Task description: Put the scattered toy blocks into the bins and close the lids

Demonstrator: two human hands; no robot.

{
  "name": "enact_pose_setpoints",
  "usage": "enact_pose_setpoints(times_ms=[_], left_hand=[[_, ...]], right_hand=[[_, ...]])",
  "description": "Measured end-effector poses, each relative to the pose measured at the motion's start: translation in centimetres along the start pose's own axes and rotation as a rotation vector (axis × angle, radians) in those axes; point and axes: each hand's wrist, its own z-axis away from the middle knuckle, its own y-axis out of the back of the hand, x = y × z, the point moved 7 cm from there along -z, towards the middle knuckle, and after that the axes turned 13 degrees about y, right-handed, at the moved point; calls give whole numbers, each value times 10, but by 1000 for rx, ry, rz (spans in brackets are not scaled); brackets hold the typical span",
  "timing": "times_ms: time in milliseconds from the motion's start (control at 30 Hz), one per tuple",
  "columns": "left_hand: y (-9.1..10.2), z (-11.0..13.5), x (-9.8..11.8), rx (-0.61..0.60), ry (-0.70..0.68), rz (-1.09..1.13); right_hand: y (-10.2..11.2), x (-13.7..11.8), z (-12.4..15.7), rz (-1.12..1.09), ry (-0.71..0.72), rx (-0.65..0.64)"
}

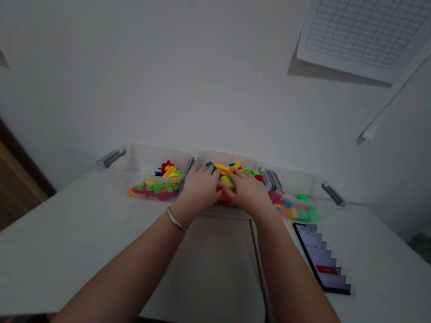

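Note:
Three clear plastic bins stand in a row at the far edge of a white table [75,249]. The middle bin [231,159] holds several colourful plastic pieces [227,169]. Both hands reach into it. My left hand [199,188], with a thin bracelet on the wrist, lies on the pieces with its fingers curled down. My right hand [249,190] rests beside it, fingers bent into the pile. What the fingers grip, if anything, is hidden.
The left bin [139,156] holds red, yellow and green pieces. The right bin [305,184] holds round coloured discs. A phone [323,257] lies on the table to the right. A white wall rises behind the bins.

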Motion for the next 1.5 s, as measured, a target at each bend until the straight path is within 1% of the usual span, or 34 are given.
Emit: enact_pose_setpoints(times_ms=[67,167,267,333,467,567,667,767,900,967,1167,1367,1500], left_hand=[[-1,1,-2,17,10,-14],[3,6,-4,58,28,-19],[9,14,-5,89,6,19],[14,21,-7,127,-17,51],[18,37,-16,198,-32,84],[13,48,-25,213,-26,86],[9,59,-36,234,-27,89],[6,67,-47,264,-10,77],[1,70,-66,302,109,34],[-2,70,-71,304,147,22],[-8,70,-72,272,169,33],[-12,71,-71,234,152,-11],[-13,70,-72,239,157,25]], right_hand=[[1,-1,3,18,6,14],[9,-1,12,60,15,62],[21,4,25,85,-31,120],[25,9,33,93,-64,133],[20,15,38,96,-57,53],[14,19,35,89,-72,3],[11,19,32,90,-86,-3],[13,14,34,109,-79,51],[16,8,42,136,-94,172],[16,7,46,132,-105,218],[8,9,48,112,-110,305],[1,17,46,-17,-117,406],[1,19,49,-86,-114,479]])
